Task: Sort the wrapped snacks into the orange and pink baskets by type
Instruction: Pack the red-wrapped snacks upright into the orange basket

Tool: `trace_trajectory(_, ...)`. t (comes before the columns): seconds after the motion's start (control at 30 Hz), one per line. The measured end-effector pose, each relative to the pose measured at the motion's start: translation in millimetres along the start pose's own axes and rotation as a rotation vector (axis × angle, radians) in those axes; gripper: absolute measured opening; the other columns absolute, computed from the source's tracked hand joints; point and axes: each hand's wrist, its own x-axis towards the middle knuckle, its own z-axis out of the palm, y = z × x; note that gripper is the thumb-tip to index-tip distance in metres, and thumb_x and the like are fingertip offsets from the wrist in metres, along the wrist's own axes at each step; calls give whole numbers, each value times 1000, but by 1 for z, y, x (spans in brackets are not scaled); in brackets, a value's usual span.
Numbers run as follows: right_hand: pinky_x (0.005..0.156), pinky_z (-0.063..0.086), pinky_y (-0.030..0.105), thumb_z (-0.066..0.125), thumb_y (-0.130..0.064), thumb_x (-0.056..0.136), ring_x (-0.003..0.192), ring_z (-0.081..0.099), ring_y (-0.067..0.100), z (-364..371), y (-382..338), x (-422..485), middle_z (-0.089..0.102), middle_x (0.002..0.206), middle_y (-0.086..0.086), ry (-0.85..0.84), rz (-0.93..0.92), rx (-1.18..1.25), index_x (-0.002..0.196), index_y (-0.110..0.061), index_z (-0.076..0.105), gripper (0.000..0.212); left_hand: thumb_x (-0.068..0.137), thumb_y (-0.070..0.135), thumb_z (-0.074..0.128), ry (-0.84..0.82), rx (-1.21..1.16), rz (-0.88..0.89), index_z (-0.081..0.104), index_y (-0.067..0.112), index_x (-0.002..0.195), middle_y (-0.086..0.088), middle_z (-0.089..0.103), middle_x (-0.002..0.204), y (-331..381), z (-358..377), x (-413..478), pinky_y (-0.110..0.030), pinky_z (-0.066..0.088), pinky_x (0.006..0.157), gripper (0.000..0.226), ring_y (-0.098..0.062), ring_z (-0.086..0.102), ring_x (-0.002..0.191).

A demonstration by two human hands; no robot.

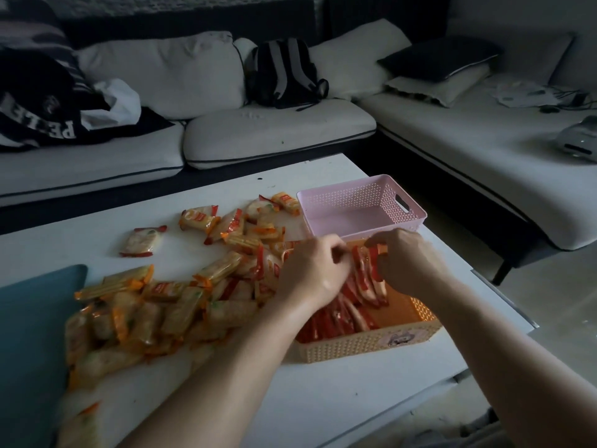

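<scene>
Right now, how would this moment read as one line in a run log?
left hand and right hand grip red-wrapped snacks over orange basket | pink basket: no snacks visible | unsorted pile: on table

body: person, two arms in view | left hand (311, 270): bare | right hand (410, 263): bare | left forearm (226, 367): bare to frame edge | right forearm (517, 350): bare to frame edge

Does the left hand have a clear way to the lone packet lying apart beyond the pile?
Likely yes, once freed: the left hand pinches red packets over the orange basket with the right hand. Between it and the lone packet lies only the low pile.
</scene>
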Motion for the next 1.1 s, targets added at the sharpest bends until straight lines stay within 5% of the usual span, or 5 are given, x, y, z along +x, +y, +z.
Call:
trace_trajectory(0.13,69,62,37,54,-14,92,83,69,15,2,-47,-16,72,106,-4,130,-168,139,108,-28,73,28,94,26,66,330,123,-245,65,23,103,11,67,99,-58,-52,4,-20,42,61,9,-8,60,78)
trace_trajectory(0.43,80,58,38,58,-34,91,95,69,22,36,-117,-45,71,106,-1,-157,-399,-238,111,-28,68,23,85,18,76,122,-46,-518,52,19,136,-5,62,126,-101,-66,12,-28,50,85,56,-23,63,109)
trace_trajectory(0.7,84,59,59,73,-53,85,99,71,38,26,-184,15,70,105,13,-297,-81,791,120,-16,65,51,79,16,72,117,-729,-488,76,14,90,-10,77,86,-118,-150,-11,-48,58,91,11,-32,73,87)
trace_trajectory(0.9,72,64,44,66,-21,95,78,75,23,28,-209,26,72,89,8,-357,-78,693,87,-22,63,9,92,35,70,206,-177,-367,59,30,115,15,64,102,-158,-161,-54,-25,50,76,26,-7,63,94)
trace_trajectory(1.1,67,60,34,56,-29,100,72,68,18,64,-225,6,68,93,6,-689,-83,391,106,-22,63,12,79,63,64,-294,538,-276,57,44,132,4,44,146,-195,-157,-102,-44,38,109,57,-24,36,140)
